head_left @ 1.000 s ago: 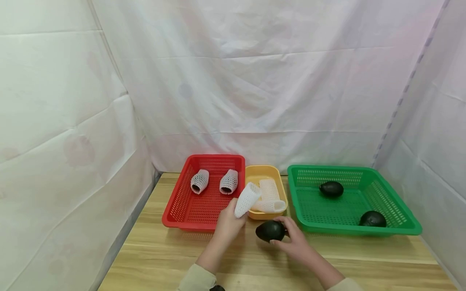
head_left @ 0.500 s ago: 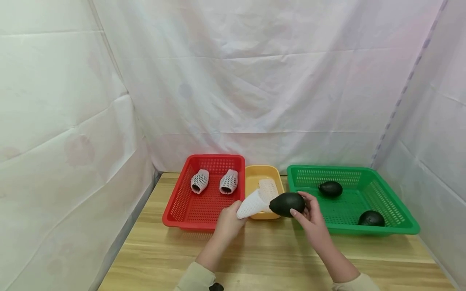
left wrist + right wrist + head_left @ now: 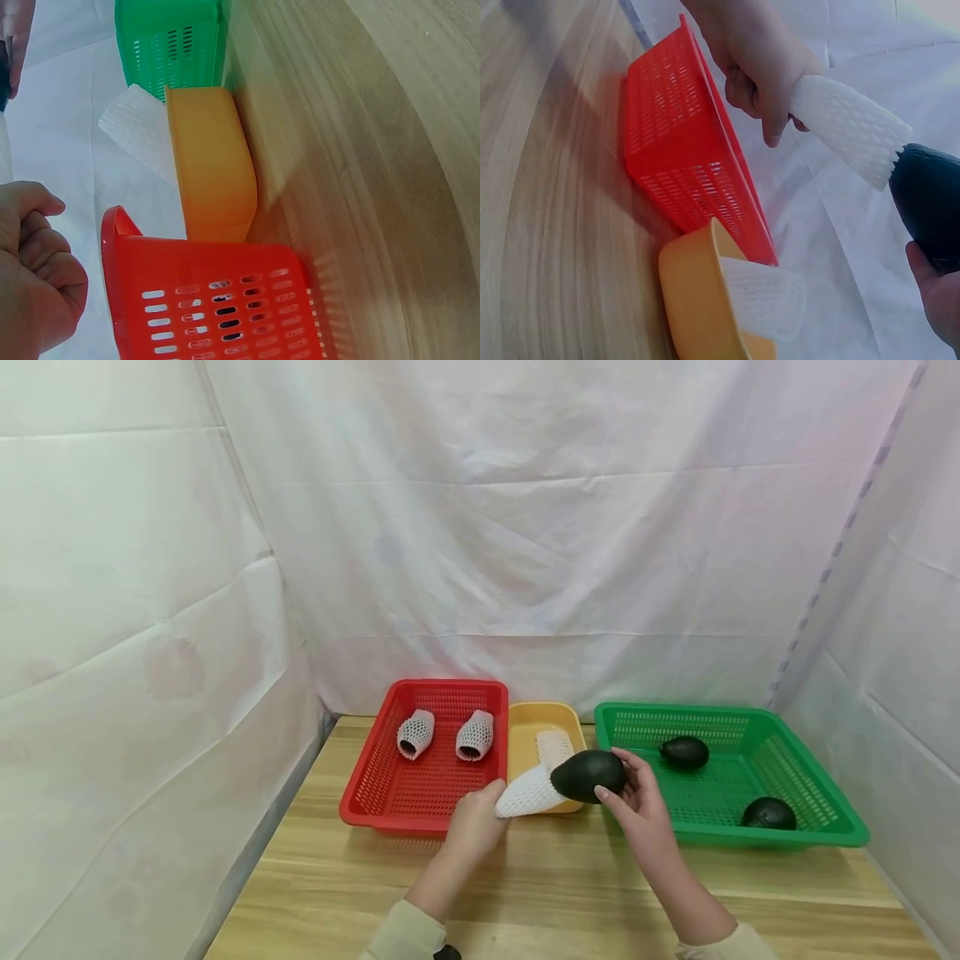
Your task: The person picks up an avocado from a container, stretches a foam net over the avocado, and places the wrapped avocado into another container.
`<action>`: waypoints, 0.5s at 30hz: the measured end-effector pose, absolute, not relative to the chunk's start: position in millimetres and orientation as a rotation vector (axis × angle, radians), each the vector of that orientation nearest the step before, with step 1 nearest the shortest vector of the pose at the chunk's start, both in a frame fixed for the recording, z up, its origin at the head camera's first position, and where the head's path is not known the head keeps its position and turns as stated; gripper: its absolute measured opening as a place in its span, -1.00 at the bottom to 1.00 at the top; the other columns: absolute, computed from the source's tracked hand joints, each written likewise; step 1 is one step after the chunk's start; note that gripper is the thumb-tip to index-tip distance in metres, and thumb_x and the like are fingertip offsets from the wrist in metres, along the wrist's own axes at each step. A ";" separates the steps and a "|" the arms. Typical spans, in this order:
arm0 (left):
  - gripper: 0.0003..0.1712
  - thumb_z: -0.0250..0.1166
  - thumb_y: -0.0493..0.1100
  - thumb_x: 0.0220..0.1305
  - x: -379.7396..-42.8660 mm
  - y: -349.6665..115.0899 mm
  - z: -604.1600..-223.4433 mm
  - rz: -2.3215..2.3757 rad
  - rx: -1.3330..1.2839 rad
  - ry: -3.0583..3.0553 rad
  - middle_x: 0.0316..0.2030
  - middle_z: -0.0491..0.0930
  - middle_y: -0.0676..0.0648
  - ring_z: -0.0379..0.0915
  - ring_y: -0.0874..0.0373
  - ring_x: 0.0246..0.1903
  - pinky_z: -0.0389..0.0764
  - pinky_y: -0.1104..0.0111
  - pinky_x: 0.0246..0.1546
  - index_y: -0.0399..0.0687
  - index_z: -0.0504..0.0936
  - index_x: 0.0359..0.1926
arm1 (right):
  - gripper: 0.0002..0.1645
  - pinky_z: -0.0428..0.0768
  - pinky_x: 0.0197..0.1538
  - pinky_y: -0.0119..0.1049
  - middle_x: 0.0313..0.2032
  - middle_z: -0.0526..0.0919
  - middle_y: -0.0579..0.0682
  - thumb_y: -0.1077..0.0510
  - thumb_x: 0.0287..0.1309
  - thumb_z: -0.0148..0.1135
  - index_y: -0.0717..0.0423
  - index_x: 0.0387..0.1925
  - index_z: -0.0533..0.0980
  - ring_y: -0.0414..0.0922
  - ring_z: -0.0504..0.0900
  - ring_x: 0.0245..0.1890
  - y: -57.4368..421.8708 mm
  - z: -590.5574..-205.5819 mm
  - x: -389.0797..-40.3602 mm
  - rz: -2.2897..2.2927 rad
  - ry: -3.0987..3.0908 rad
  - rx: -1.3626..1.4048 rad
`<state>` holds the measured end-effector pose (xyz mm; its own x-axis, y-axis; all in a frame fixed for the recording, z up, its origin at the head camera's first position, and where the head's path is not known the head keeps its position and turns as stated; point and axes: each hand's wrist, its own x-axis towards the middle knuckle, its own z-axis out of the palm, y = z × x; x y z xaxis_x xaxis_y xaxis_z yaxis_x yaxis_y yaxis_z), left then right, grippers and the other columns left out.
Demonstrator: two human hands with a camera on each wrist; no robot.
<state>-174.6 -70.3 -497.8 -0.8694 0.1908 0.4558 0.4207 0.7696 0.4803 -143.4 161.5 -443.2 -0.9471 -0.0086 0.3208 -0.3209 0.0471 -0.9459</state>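
My left hand (image 3: 476,820) grips the closed end of a white foam net sleeve (image 3: 528,793), its fingers curled in the left wrist view. My right hand (image 3: 640,802) holds a dark avocado (image 3: 590,776) between thumb and fingers. The avocado's narrow tip meets the sleeve's open mouth, as the right wrist view shows with the sleeve (image 3: 851,127) and the avocado (image 3: 930,199). Both are held above the front of a yellow bin (image 3: 525,727), where another foam net sleeve (image 3: 553,747) lies.
On the left stands a red basket (image 3: 420,822) with two net-wrapped avocados, one (image 3: 416,733) beside the other (image 3: 475,735). A green basket (image 3: 720,837) on the right holds two bare avocados, one at the back (image 3: 684,752) and one in front (image 3: 768,813). White cloth (image 3: 525,543) hangs behind.
My right hand has raised the avocado from near the table and brought its tip to the sleeve's mouth. My left hand has tilted the sleeve from upright toward the right.
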 end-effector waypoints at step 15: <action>-0.88 0.34 -0.28 0.07 -169.2 -60.7 -482.8 -0.723 -0.494 -2.603 -0.63 0.53 0.04 0.37 0.18 -0.71 0.43 0.31 -0.68 -0.04 0.53 -0.43 | -0.34 0.49 0.04 -0.51 0.18 0.35 0.19 0.36 0.21 0.26 0.25 0.31 0.25 -0.29 0.48 0.07 149.2 -452.7 -143.9 1.986 -2.127 0.369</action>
<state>-169.2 -60.7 -482.8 -0.8606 0.2263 0.4563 0.4293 0.8044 0.4106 -143.9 149.2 -452.7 -0.9469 -0.0402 0.3190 -0.3210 0.0618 -0.9451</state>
